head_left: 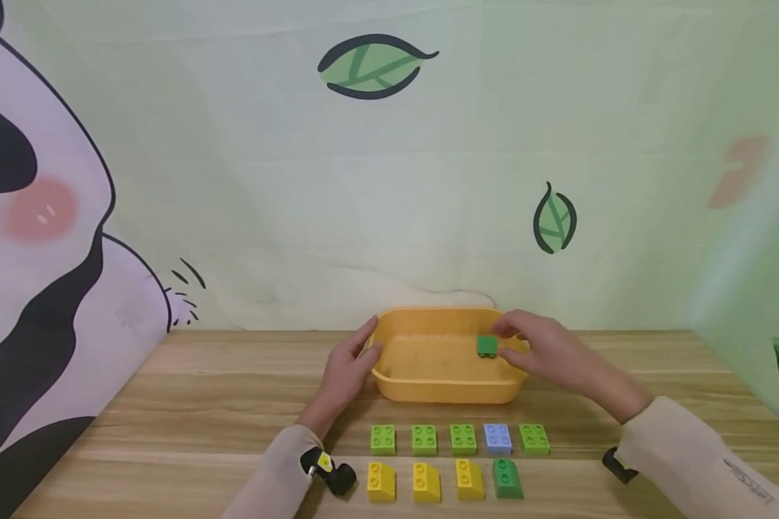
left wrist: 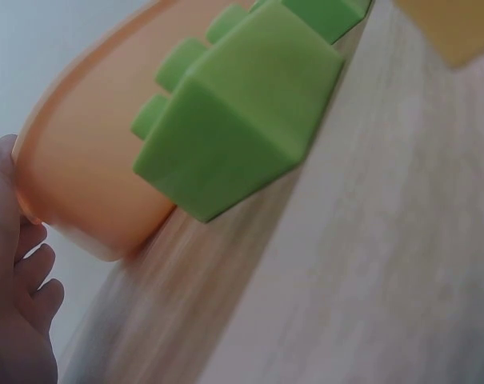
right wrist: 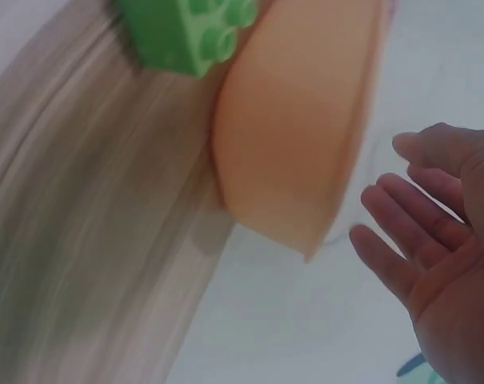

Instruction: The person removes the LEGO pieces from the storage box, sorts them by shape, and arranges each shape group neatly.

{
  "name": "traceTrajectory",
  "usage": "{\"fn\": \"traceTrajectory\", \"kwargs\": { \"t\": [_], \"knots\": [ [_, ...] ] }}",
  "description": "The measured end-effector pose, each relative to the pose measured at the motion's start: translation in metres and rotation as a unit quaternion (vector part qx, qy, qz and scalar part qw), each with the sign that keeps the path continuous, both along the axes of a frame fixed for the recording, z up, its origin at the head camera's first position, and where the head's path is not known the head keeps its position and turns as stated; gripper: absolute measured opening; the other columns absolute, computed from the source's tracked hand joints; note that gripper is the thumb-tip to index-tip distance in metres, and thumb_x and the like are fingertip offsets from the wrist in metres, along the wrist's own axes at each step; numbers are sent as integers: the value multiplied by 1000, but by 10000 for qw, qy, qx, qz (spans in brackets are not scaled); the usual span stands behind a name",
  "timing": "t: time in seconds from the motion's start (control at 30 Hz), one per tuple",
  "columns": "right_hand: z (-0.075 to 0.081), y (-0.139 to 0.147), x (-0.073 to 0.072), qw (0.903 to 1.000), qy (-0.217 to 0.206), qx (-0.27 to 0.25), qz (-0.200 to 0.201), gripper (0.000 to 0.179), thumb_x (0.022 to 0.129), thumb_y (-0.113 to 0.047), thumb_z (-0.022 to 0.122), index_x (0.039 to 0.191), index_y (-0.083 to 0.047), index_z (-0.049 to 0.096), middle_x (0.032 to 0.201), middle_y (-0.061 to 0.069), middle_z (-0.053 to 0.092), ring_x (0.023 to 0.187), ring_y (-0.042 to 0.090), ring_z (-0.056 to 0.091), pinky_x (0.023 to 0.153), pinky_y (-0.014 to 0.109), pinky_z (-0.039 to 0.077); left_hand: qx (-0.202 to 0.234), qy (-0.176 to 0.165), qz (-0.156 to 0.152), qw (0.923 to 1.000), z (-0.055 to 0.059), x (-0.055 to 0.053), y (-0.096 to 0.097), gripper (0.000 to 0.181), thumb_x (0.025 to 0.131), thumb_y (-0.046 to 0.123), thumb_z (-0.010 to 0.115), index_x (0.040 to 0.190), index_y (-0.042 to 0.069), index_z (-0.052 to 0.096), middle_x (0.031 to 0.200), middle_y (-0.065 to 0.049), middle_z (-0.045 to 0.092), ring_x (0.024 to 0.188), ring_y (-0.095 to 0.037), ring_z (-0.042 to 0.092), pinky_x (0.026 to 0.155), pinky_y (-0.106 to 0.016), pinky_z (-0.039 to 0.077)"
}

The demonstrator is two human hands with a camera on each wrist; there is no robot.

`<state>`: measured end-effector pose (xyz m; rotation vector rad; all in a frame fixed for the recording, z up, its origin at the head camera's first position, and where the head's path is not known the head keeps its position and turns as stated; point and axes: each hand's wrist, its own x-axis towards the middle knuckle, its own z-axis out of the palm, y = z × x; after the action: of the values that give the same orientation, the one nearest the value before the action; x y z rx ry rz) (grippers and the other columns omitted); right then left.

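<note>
My left hand (head_left: 347,371) grips the left end of a yellow-orange plastic basin (head_left: 444,391), thumb at the rim. In the left wrist view several of its fingers (left wrist: 35,268) curl beside the basin wall (left wrist: 106,152). My right hand (head_left: 539,346) hovers over the basin's right end, thumb and fingers apart. A dark green building block (head_left: 487,346) shows inside the basin outline, just left of those fingertips, its studs toward the near side. The right wrist view shows the right hand (right wrist: 446,232) with spread fingers and nothing between them.
Nearer me, a row of light green blocks (head_left: 383,439) includes one blue block (head_left: 497,438). Before it lie three yellow sloped blocks (head_left: 381,481) and a green sloped block (head_left: 508,478). A leaf-printed backdrop (head_left: 266,180) stands behind the wooden table (head_left: 234,411).
</note>
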<state>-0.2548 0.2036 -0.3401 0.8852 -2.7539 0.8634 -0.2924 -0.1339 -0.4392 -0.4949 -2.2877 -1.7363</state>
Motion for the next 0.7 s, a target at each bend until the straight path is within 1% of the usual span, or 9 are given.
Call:
{"fn": "traceTrajectory", "kwargs": {
  "t": [0.13, 0.2, 0.33, 0.43, 0.6, 0.7],
  "knots": [
    [-6, -2, -9, 9999, 49, 151, 29, 29, 98, -2, 73, 125, 6, 66, 122, 21, 71, 113, 41, 67, 99, 58, 57, 19, 12, 4, 10000, -1, -1, 0, 52, 107, 6, 59, 157, -3, 47, 162, -15, 45, 153, -31, 37, 126, -47, 29],
    [-9, -3, -14, 9997, 68, 243, 57, 29, 97, 0, 73, 124, 7, 66, 121, 21, 71, 113, 42, 67, 99, 57, 57, 30, 20, 0, 10000, -1, -1, 0, 52, 107, 7, 59, 157, -3, 47, 162, -15, 45, 153, -31, 37, 126, -47, 29],
    [-15, -6, -22, 9986, 66, 518, 67, 31, 96, -1, 74, 125, 5, 66, 122, 20, 71, 114, 39, 67, 101, 57, 56, 35, 0, 10, 10000, -1, -2, 0, 53, 107, 7, 59, 157, -3, 47, 162, -14, 46, 153, -29, 37, 127, -46, 29],
    [-20, -8, -29, 9971, 143, 740, 74, 32, 95, -1, 76, 125, 5, 66, 121, 19, 71, 113, 38, 67, 101, 56, 56, 29, -29, 9, 10000, -1, -1, 0, 53, 107, 7, 60, 157, -2, 47, 163, -14, 45, 154, -29, 37, 127, -45, 28],
    [-24, -14, -38, 9932, 202, 1149, 8, 31, 95, -3, 77, 123, 4, 67, 118, 18, 71, 106, 34, 67, 100, 54, 57, 22, -62, -21, 10000, -1, -1, 0, 53, 107, 7, 59, 157, -2, 46, 163, -14, 44, 154, -29, 36, 127, -46, 27],
    [-24, -16, -42, 9897, 283, 1403, 39, 30, 95, -4, 78, 122, 3, 67, 116, 17, 71, 102, 30, 67, 98, 52, 58, 17, -83, -16, 10000, -1, -2, 0, 53, 107, 7, 58, 158, -2, 46, 164, -14, 44, 154, -29, 35, 127, -46, 27]
  ]
}}
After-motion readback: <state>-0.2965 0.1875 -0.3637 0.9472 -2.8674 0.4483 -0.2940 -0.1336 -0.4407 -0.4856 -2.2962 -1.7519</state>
